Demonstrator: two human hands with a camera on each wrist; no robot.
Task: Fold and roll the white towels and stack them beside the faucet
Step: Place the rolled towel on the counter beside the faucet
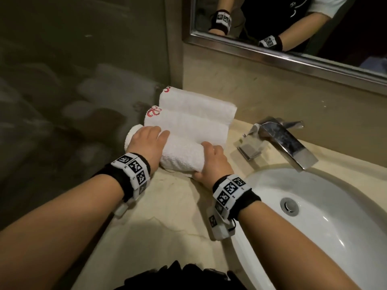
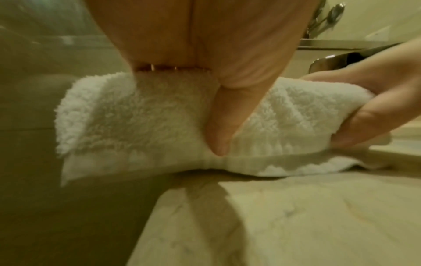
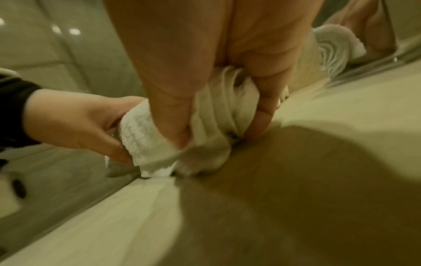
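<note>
**Little to read here**

No words or numbers can be made out. Two rolled towels, upper middle of the head view, carry red embroidered emblems on their ends, too curly to read as letters. The wristbands bear black-and-white square code markers; their tiny side print is illegible.

Bare forearms, no sleeves down here. Black wristband behind the left hand, wrapped in white blocks with black square codes. Same band behind the right hand, plus a thin black cord dangling.
</note>
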